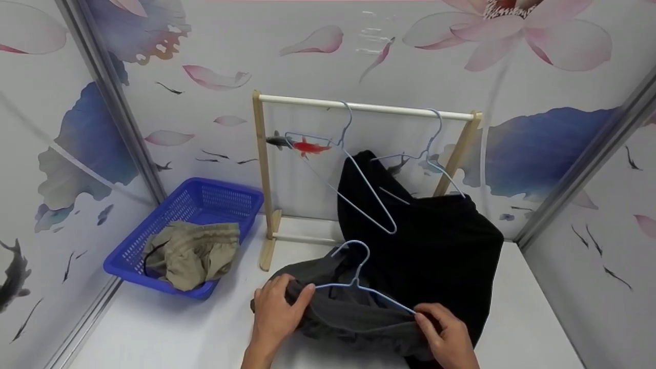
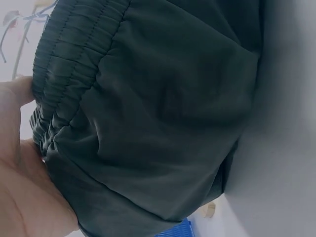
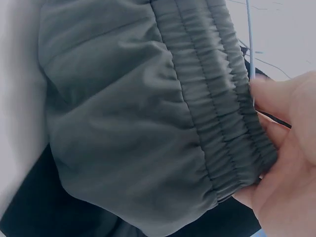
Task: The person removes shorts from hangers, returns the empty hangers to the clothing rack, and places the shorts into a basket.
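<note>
Dark grey elastic-waist pants (image 1: pixel 359 312) lie bunched at the front of the white table, a light-blue clothes hanger (image 1: pixel 355 281) partly inside their waistband. My left hand (image 1: pixel 277 307) grips the left side of the waistband, thumb near the hanger's left arm. On the other side my right hand (image 1: pixel 446 333) pinches the waistband together with the hanger's right end. In the right wrist view, the gathered waistband (image 3: pixel 222 98) sits between thumb and fingers. The left wrist view shows the pants' gathered waist (image 2: pixel 74 64) against my left hand; some fingers are hidden by cloth.
Behind stands a wooden rack with a white rail (image 1: pixel 369 106). On it hang a bare hanger (image 1: pixel 369 184) and another hanger (image 1: pixel 433 143) with black pants (image 1: pixel 425 246) draping to the table. A blue basket (image 1: pixel 133 251) at left holds khaki pants (image 1: pixel 197 256).
</note>
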Action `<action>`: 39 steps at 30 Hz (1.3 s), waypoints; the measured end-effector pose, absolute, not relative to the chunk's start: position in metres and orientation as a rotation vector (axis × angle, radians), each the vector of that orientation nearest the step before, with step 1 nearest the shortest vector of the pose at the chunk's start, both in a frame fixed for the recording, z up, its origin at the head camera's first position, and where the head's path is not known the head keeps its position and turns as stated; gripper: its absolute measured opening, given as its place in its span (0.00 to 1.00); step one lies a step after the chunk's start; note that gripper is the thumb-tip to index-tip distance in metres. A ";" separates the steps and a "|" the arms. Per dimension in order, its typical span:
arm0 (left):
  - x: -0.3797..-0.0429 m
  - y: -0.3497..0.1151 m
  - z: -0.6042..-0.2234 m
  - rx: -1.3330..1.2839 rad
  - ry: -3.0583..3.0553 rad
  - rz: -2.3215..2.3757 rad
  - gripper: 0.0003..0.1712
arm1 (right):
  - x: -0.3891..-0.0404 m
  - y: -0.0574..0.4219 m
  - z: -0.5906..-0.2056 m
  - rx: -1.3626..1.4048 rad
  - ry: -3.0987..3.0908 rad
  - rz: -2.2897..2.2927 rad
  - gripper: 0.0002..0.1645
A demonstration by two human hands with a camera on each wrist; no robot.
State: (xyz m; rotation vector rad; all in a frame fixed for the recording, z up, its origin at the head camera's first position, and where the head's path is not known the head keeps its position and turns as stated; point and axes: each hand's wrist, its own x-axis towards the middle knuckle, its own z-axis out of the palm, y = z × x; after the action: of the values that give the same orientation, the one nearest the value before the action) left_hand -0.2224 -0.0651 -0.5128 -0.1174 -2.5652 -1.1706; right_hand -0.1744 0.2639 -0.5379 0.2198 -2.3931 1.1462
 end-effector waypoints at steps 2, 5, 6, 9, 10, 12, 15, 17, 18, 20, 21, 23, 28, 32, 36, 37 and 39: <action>-0.221 -0.066 -0.511 -0.114 -2.558 -1.160 0.26 | -0.175 0.263 -0.538 0.232 -2.412 1.144 0.09; -0.219 -0.066 -0.508 -0.099 -2.535 -1.146 0.25 | -0.177 0.262 -0.540 0.266 -2.424 1.142 0.11; -0.219 -0.066 -0.507 -0.094 -2.524 -1.144 0.25 | -0.177 0.261 -0.542 0.276 -2.422 1.140 0.11; -0.217 -0.065 -0.505 -0.079 -2.500 -1.135 0.25 | -0.180 0.258 -0.546 0.296 -2.385 1.129 0.07; -0.217 -0.065 -0.505 -0.077 -2.496 -1.132 0.25 | -0.180 0.258 -0.548 0.294 -2.364 1.120 0.06; -0.216 -0.064 -0.504 -0.076 -2.499 -1.128 0.26 | -0.182 0.256 -0.550 0.280 -2.307 1.101 0.05; -0.217 -0.063 -0.504 -0.085 -2.509 -1.124 0.26 | -0.184 0.254 -0.553 0.250 -2.207 1.078 0.05; -0.218 -0.062 -0.504 -0.097 -2.505 -1.115 0.26 | -0.186 0.252 -0.554 0.241 -2.145 1.077 0.06; -0.219 -0.062 -0.504 -0.104 -2.498 -1.108 0.26 | -0.188 0.251 -0.554 0.240 -2.118 1.080 0.07; -0.221 -0.062 -0.505 -0.125 -2.467 -1.092 0.25 | -0.191 0.250 -0.555 0.241 -2.074 1.077 0.09; -0.222 -0.062 -0.506 -0.137 -2.447 -1.078 0.24 | -0.192 0.248 -0.554 0.238 -2.059 1.075 0.10; -0.224 -0.062 -0.507 -0.164 -2.404 -1.050 0.23 | -0.195 0.246 -0.554 0.233 -2.035 1.073 0.11; -0.229 -0.063 -0.511 -0.195 -2.315 -0.988 0.19 | -0.199 0.240 -0.550 0.219 -1.999 1.089 0.13; -0.232 -0.064 -0.510 -0.181 -2.297 -0.979 0.18 | -0.202 0.238 -0.547 0.208 -1.972 1.123 0.13; -0.236 -0.065 -0.509 -0.166 -2.312 -1.030 0.18 | -0.207 0.239 -0.543 0.209 -1.987 1.142 0.12; -0.237 -0.065 -0.509 -0.163 -2.316 -1.047 0.18 | -0.208 0.239 -0.542 0.217 -2.000 1.141 0.12; -0.238 -0.065 -0.508 -0.156 -2.321 -1.081 0.19 | -0.210 0.240 -0.540 0.231 -2.035 1.138 0.11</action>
State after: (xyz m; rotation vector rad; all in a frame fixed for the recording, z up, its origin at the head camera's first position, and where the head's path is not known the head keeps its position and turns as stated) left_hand -0.2384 -0.0651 -0.5083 -0.1563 -2.3210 -1.0805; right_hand -0.2097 0.2402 -0.5398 0.2311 -2.0352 1.1377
